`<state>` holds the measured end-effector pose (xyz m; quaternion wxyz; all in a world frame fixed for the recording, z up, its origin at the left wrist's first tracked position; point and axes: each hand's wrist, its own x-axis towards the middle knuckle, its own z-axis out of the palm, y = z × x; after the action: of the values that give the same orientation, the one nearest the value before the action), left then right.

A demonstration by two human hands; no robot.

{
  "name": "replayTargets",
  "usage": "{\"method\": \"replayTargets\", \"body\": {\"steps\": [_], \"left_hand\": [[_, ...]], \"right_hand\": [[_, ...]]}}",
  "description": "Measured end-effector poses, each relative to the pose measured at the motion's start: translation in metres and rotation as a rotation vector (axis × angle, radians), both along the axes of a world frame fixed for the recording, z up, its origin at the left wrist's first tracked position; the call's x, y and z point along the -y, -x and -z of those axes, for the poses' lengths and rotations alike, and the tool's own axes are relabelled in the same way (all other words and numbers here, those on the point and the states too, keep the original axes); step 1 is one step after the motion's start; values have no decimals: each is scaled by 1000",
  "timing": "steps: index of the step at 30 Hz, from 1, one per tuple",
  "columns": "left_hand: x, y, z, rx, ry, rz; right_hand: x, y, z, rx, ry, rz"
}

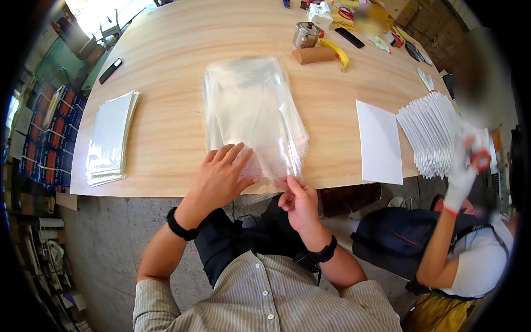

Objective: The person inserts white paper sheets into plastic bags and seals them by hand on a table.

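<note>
A loose pile of clear plastic bags [249, 99] lies in front of me, overhanging the table's near edge a little. Flat on the pile's lower left part rests my left hand [220, 172], fingers stretched and holding nothing. At the near right corner, thumb and forefinger of my right hand [300, 202] pinch the edge of a plastic bag, with the other fingers curled. To the right a white sheet [380, 143] lies by itself. Over on the left is a stack of white pieces in shiny clear wrapping [112, 135].
Right of the white sheet, several white pieces [426, 133] lie fanned out beside a co-worker's gloved hand [462, 180] and red scissors [480, 160]. Farther back are a metal pot [307, 35], brown roll [313, 55], banana [337, 53] and black phone [349, 37]. Another dark phone [110, 71] lies far left.
</note>
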<state>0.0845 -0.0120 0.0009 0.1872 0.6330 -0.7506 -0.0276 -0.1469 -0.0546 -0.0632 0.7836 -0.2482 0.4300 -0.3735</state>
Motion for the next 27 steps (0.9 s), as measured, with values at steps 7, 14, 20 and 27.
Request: {"method": "replayTargets", "body": {"steps": [7,14,20,27], "left_hand": [[4,-3,23,148,-9,-111],[1,-10,38,1,-64,-202],[12,-1,41,-31,-76,-220],[23,7,48,73,-48,-230]], "right_hand": [[3,10,7,-79,79,-79],[15,39,2,-132,223,-129],[29,54,-7,-226,335,-97],[43,94,-11,-393,568,130]]}}
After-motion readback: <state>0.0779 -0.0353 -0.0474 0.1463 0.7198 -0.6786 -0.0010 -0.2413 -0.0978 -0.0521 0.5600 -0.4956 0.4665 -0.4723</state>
